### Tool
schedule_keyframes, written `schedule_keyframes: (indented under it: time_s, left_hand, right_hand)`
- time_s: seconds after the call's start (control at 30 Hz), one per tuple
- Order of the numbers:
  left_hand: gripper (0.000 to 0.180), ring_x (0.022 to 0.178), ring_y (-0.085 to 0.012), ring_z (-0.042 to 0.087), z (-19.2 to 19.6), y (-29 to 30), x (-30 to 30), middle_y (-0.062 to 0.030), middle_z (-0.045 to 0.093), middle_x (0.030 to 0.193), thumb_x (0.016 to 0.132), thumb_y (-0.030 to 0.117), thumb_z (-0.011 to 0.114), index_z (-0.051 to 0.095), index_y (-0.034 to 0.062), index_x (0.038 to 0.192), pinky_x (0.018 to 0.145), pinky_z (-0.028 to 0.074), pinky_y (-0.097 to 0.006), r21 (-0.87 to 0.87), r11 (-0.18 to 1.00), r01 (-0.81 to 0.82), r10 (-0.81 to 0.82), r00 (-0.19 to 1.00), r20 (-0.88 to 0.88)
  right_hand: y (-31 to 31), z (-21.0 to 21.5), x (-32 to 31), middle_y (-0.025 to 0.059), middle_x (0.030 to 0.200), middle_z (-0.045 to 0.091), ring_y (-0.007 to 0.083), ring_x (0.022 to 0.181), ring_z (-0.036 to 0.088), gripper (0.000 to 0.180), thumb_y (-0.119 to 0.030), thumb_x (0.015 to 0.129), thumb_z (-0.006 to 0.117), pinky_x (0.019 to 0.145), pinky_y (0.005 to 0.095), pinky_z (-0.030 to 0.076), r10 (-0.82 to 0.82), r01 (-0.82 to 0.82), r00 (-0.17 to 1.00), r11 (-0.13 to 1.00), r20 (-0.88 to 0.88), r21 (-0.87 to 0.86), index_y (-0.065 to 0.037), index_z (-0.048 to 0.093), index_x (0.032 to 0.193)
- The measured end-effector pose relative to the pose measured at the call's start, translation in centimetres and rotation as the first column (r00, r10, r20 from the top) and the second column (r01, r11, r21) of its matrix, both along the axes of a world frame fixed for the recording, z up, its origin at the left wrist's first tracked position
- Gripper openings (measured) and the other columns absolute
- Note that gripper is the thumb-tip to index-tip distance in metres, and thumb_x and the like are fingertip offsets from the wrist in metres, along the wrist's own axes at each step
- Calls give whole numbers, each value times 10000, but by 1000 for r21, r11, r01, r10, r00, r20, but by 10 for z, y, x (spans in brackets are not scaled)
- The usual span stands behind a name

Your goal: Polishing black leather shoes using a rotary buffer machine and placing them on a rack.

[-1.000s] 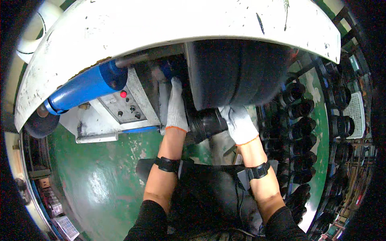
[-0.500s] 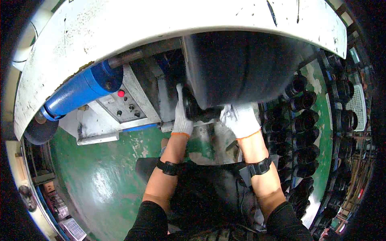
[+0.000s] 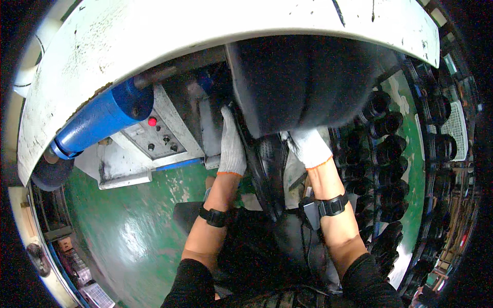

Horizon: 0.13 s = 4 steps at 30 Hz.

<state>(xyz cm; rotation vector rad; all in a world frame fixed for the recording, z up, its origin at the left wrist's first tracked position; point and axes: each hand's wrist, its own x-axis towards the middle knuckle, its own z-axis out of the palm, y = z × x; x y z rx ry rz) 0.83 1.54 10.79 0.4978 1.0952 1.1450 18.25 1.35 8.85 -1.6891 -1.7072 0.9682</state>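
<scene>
A black shoe [image 3: 269,159] is held between my two gloved hands, its narrow end pointing down toward my lap. My left hand [image 3: 232,149], in a white knit glove with an orange cuff, grips the shoe's left side. On the other side, my right hand [image 3: 309,148], gloved the same way, has its fingers closed at the shoe's upper right. Just above the hands is a wide, dark, motion-blurred roller [image 3: 308,87] under a white machine hood [image 3: 205,25]. The roller hides the shoe's far end, so I cannot tell whether they touch.
A blue cylinder [image 3: 100,120] on a shaft and a control panel [image 3: 163,136] with a red button stand at the left. Racks of black shoes [image 3: 387,151] line the right, with a white basket [image 3: 454,131] beyond. Green floor [image 3: 138,220] shows at lower left.
The shoe has swung from lying crosswise under the roller to pointing lengthwise toward me, showing more of its length. My left hand has tilted slightly; both hands stay near the roller.
</scene>
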Motion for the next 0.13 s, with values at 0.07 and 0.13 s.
schedule_keyframes:
  time_s: [0.07,0.13]
  left_hand:
    - [731,1266,-219,468,-5,3,1,-85,462,1424,977,611,306,367,56,1448,1065,355,-318,75,996,53,-58,996,65]
    - [710,1297,-211,442,-47,12,-7,-83,437,1448,979,598,324,349,81,1465,1088,327,-305,185,978,96,-131,974,185]
  right_hand:
    - [-1,-23,7,135,1276,566,273,1138,549,498,-123,876,595,987,354,453,-90,-242,784,867,614,435,-89,435,1346]
    - [-3,-32,8,156,1370,485,276,1212,510,599,-126,849,626,1032,358,416,-78,-300,728,857,682,418,-104,383,1396]
